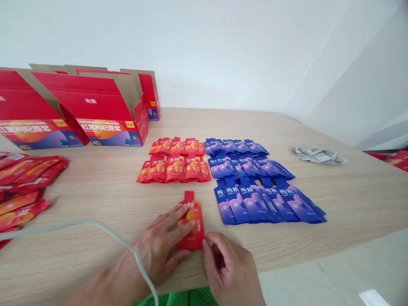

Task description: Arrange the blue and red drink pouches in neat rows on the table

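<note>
A single red sachet (193,212) lies flat on the wooden table (105,187) near its front edge. My left hand (162,242) rests on the sachet's left side, fingers stretched across it. My right hand (228,267) touches the sachet's lower right corner with thumb and fingertips, fingers curled. Beyond it lie two rows of red sachets (174,163) and, to the right, three rows of blue sachets (255,182), overlapping like tiles.
Open red cartons (95,110) stand at the back left. A loose heap of red sachets (22,182) lies at the left edge. A crumpled grey-white wrapper (317,154) sits at the right. A pale cable (95,227) crosses my left wrist.
</note>
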Demonstrator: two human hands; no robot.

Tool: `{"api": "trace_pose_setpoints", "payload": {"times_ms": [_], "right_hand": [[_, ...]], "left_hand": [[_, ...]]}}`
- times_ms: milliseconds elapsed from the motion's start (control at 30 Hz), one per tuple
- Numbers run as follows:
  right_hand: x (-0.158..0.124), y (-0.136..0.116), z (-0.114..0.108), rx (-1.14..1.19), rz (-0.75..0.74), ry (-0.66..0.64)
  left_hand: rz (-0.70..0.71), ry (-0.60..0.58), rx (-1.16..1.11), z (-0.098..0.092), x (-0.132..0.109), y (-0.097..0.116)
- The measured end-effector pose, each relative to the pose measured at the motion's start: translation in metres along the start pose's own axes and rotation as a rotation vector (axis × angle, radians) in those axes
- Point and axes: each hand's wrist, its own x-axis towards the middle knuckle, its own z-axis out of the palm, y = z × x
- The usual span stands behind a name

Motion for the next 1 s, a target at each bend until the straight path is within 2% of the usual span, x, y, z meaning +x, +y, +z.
{"api": "trace_pose_setpoints", "payload": {"times_ms": [133,333,633,1000], "right_hand": [[-0.001,0.001,0.001,0.016,-0.055,0.024],[-0.004,0.003,0.006,-0.009,-0.043,0.002],[-0.003,0.001,0.009,-0.128,-0.096,-0.006],[-0.003,0.001,0.011,-0.176,-0.100,-0.023]], "left_hand": [[0.057,-0.018,-0.026,0.003,0.023,-0.002],[0.082,-0.060,0.006,0.000,0.047,0.003],[0.063,-0.101,0.000,0.006,0.058,0.004],[0.050,-0.094,-0.063,0.012,0.063,0.001]]}}
